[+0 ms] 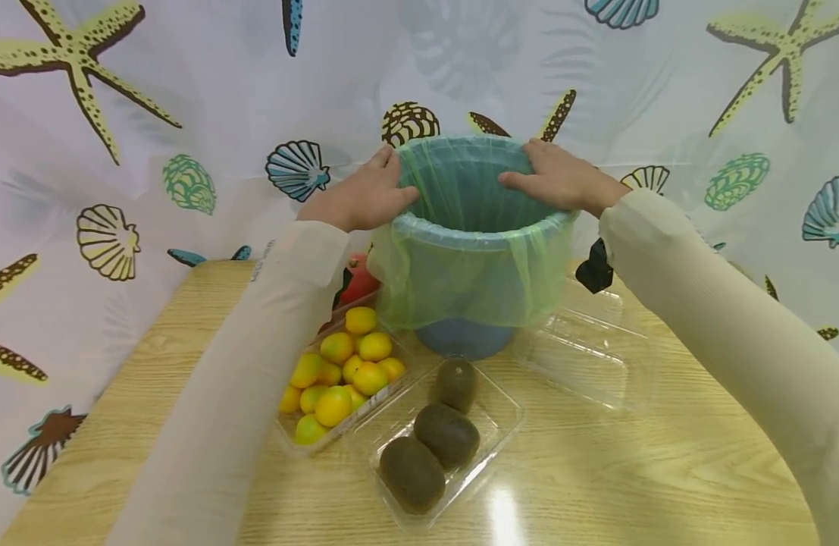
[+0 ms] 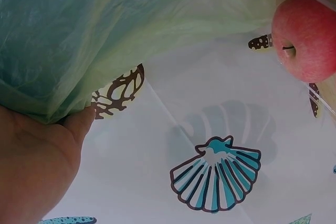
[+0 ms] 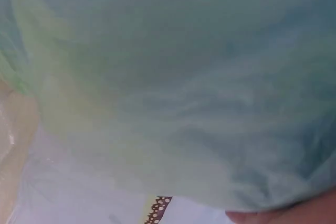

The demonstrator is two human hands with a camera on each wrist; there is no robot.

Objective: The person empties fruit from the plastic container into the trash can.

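A blue trash bin stands on the table with a thin, see-through green trash bag lining it. The bag's top is folded outward over the rim and hangs down the outside. At the rim's left side my left hand grips the bag against the bin, thumb toward the inside. Opposite, my right hand grips the bag at the right of the rim, its thumb also pointing inward. The left wrist view shows my left hand at the bag's edge. Only a finger of my right hand shows in the right wrist view.
In front of the bin are a clear plastic tray of yellow citrus fruits and another with three kiwis. A red apple lies left of the bin. Clear plastic containers sit at its right. A patterned curtain hangs behind the wooden table.
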